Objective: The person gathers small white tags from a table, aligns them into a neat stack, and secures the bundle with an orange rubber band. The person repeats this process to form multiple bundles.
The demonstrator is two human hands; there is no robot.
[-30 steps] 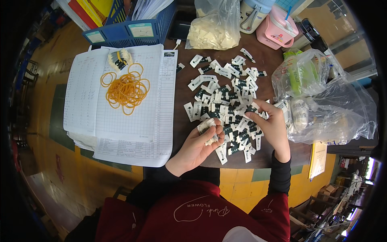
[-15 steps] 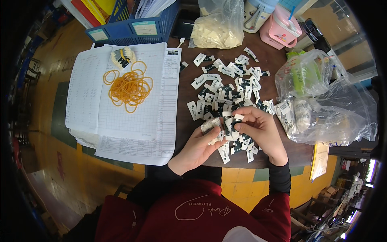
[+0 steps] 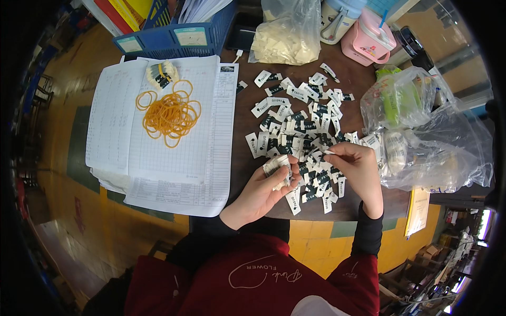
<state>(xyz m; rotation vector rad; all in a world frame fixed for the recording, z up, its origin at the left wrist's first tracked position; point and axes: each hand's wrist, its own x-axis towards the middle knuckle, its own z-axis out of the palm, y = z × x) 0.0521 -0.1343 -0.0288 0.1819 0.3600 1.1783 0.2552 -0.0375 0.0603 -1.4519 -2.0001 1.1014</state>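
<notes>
- Dark brown tabletop [image 3: 247, 95], yellow floor below it; worker seated at 6 o'clock in a red top with black sleeves.
- Left hand [image 3: 259, 190]: fingers curled, grasping a small stack of labels [image 3: 278, 167] between thumb and fingertips; stack's long axis runs roughly 7-to-1 o'clock.
- Right hand [image 3: 359, 168]: thumb and forefinger pinched on a single label [image 3: 328, 152] at the pile's 5 o'clock edge.
- Key relation: the stack lies toward 9 o'clock from the right hand's pinch, near but apart; the right hand is the nearer one to the loose labels.
- Scattered pile of black-and-white labels [image 3: 300, 121] spreads from the hands toward 12 o'clock.
- Open ledger [image 3: 158, 158] at 9 o'clock of the pile, carrying a heap of orange rubber bands [image 3: 169, 113] and one banded label bundle [image 3: 161, 73].
- Containers: blue basket [image 3: 174, 37] at 11 o'clock holds papers and folders; clear bag [image 3: 287, 39] at 12 o'clock holds pale pieces; crumpled clear bags [image 3: 437, 142] at 3 o'clock hold a green item and more bundles, contents otherwise unclear.
- Pink lidded cup [image 3: 369, 39] at 1 o'clock; contents not visible.
</notes>
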